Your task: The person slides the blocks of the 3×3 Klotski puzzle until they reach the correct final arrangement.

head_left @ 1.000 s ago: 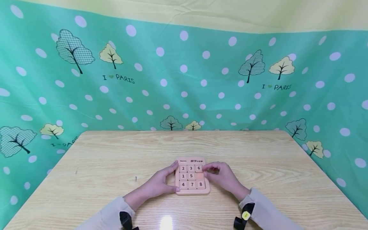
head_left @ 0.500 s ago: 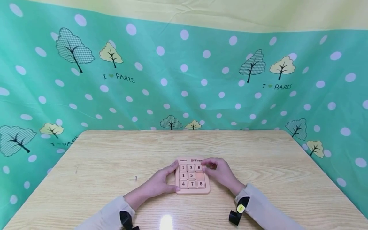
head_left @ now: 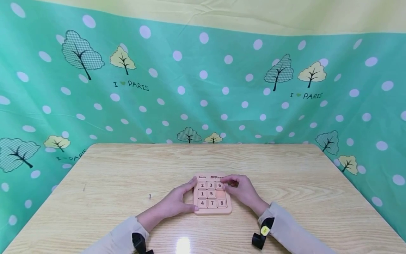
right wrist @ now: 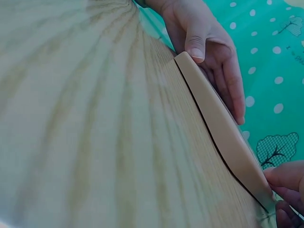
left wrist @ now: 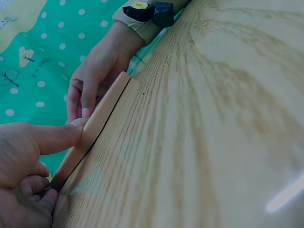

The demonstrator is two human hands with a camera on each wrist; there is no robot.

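Observation:
A pink number sliding puzzle [head_left: 213, 211] lies flat on the table. Its tiles read 2, 3, 6 on top, 1, 5 and a bare slot [head_left: 220, 194] in the middle, and 4, 7, 8 below. My left hand [head_left: 173, 201] holds the puzzle's left side, thumb at the lower corner and fingers toward the upper corner. Bent fingertips of my right hand [head_left: 243, 190] touch the upper right around the 6 tile [head_left: 219, 185]. From the left wrist view, only the puzzle's side edge [left wrist: 97, 121] shows, with the tiles hidden.
The wooden table [head_left: 152, 162] extends around the puzzle. A green dotted cloth [head_left: 203, 88] hangs behind and at both sides. Black wrist straps [head_left: 265, 227] sit over light sleeves. A small dark mark [head_left: 150, 197] shows on the table left of the puzzle.
The right hand has shifted slightly up and left, its index finger moving toward the top edge of the 6 tile. The left hand and tiles keep their places.

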